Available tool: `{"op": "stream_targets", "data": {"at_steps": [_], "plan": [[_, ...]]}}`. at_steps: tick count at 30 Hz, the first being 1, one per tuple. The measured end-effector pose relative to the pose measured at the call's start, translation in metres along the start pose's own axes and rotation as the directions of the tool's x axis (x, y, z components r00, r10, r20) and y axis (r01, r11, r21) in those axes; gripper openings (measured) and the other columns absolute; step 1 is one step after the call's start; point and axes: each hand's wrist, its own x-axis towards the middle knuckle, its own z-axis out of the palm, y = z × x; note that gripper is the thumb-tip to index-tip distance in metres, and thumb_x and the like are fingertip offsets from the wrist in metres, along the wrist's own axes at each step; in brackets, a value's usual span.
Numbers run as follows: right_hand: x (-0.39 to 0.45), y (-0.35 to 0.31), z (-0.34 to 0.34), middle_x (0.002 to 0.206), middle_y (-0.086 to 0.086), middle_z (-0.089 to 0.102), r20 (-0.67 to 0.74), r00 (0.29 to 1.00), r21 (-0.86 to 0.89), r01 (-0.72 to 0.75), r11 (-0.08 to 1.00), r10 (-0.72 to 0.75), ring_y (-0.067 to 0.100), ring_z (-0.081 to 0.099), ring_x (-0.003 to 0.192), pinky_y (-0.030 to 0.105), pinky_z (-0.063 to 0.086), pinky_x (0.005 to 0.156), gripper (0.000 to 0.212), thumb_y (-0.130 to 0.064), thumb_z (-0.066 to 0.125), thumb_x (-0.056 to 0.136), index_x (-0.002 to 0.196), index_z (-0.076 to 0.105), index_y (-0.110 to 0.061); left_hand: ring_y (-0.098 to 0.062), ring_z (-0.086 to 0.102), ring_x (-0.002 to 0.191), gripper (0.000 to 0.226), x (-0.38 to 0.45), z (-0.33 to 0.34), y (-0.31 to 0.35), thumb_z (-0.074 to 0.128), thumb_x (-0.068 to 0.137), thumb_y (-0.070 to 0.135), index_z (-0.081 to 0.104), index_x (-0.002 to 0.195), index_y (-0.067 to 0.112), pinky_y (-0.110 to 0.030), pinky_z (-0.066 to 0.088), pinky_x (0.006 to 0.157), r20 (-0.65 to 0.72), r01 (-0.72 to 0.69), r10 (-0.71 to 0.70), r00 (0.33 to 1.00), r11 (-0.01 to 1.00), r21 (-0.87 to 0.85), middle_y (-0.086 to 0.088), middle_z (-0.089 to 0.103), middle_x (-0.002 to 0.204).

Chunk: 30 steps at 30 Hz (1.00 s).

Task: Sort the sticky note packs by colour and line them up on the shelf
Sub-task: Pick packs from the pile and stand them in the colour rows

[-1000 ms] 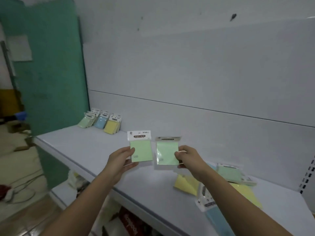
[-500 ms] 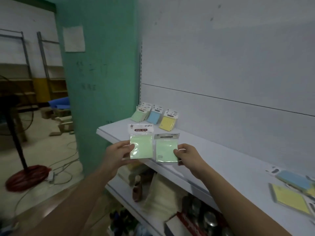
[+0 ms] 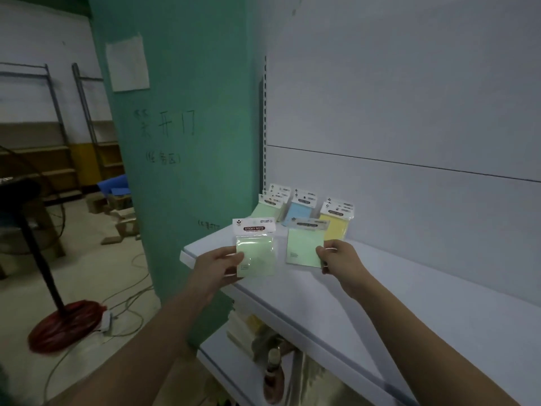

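Note:
My left hand (image 3: 218, 266) pinches a green sticky note pack (image 3: 256, 249) with a white "STICKY NOTE" header by its lower left corner. My right hand (image 3: 339, 259) pinches a second green pack (image 3: 304, 246) by its right edge. Both packs hang above the left end of the white shelf (image 3: 380, 288). Behind them, leaning against the back panel, stand three rows of packs: green (image 3: 268, 208), blue (image 3: 301, 212) and yellow (image 3: 336, 222).
A teal pillar (image 3: 181, 142) rises just left of the shelf end. Below the shelf a lower shelf (image 3: 222, 367) holds bottles and paper goods. A fan stand with a red base (image 3: 64, 323) and cables lie on the floor at left.
The view has swung left along the shelf. Both hands carried their green packs toward the sorted rows, which are now close behind them. The loose packs on the right are out of view.

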Motion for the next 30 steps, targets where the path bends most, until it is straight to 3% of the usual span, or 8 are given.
{"op": "stream_targets", "data": {"at_steps": [5, 15, 19, 24, 27, 30], "plan": [[0.074, 0.003, 0.033, 0.077, 0.008, 0.055, -0.031, 0.999, 0.013, 0.011, 1.0, -0.01, 0.019, 0.048, 0.06, 0.028, 0.044, 0.055, 0.01, -0.009, 0.054, 0.094, 0.1, 0.058, -0.002, -0.022, 0.073, 0.079, 0.02, 0.079, -0.007, 0.006, 0.069, 0.085, 0.007, 0.067, 0.103, 0.013, -0.026, 0.058, 0.058, 0.006, 0.029, -0.03, 1.0, 0.994, 0.105, -0.009, 0.075, 0.092], [0.147, 0.021, 0.056, 0.071, 0.012, 0.053, -0.135, 0.99, 0.04, -0.044, 0.998, 0.049, 0.02, 0.045, 0.057, 0.03, 0.043, 0.055, 0.004, -0.006, 0.054, 0.094, 0.095, 0.057, -0.003, -0.018, 0.069, 0.071, 0.025, 0.187, -0.005, -0.002, 0.068, 0.085, 0.003, 0.063, 0.11, 0.008, -0.023, 0.057, 0.056, 0.064, 0.04, -0.049, 0.997, 0.991, 0.127, -0.008, 0.071, 0.093], [0.158, 0.02, 0.062, 0.074, 0.011, 0.057, -0.207, 0.977, 0.045, -0.035, 0.998, 0.044, 0.021, 0.048, 0.06, 0.034, 0.045, 0.06, 0.006, -0.005, 0.053, 0.095, 0.09, 0.057, -0.005, -0.02, 0.067, 0.075, 0.028, 0.231, -0.007, -0.002, 0.068, 0.085, 0.001, 0.062, 0.112, 0.0, -0.023, 0.058, 0.061, 0.116, -0.004, -0.021, 0.993, 0.978, 0.209, -0.014, 0.068, 0.1], [0.163, 0.018, 0.086, 0.077, 0.011, 0.056, -0.322, 0.946, 0.058, -0.029, 0.998, 0.046, 0.022, 0.047, 0.063, 0.035, 0.044, 0.062, 0.007, -0.005, 0.053, 0.095, 0.092, 0.058, 0.0, -0.026, 0.064, 0.086, 0.028, 0.276, -0.012, -0.01, 0.069, 0.084, 0.001, 0.064, 0.111, -0.005, -0.037, 0.056, 0.08, 0.193, -0.119, 0.06, 0.979, 0.942, 0.314, -0.019, 0.068, 0.103], [0.163, 0.014, 0.104, 0.085, 0.016, 0.057, -0.399, 0.915, 0.063, -0.032, 0.998, 0.054, 0.026, 0.05, 0.07, 0.038, 0.046, 0.067, 0.01, -0.007, 0.055, 0.095, 0.1, 0.057, 0.002, -0.022, 0.064, 0.085, 0.024, 0.296, -0.01, -0.019, 0.069, 0.084, 0.004, 0.066, 0.108, -0.002, -0.029, 0.053, 0.076, 0.266, -0.158, 0.06, 0.962, 0.917, 0.366, -0.015, 0.069, 0.101], [0.161, 0.01, 0.122, 0.091, 0.015, 0.06, -0.477, 0.879, 0.057, 0.013, 0.998, 0.016, 0.025, 0.052, 0.073, 0.033, 0.046, 0.061, 0.012, -0.008, 0.056, 0.094, 0.104, 0.059, 0.0, -0.015, 0.062, 0.077, 0.02, 0.309, -0.004, -0.028, 0.071, 0.083, 0.007, 0.067, 0.102, 0.003, -0.023, 0.048, 0.071, 0.311, -0.238, 0.119, 0.943, 0.895, 0.377, -0.008, 0.069, 0.093]]}}
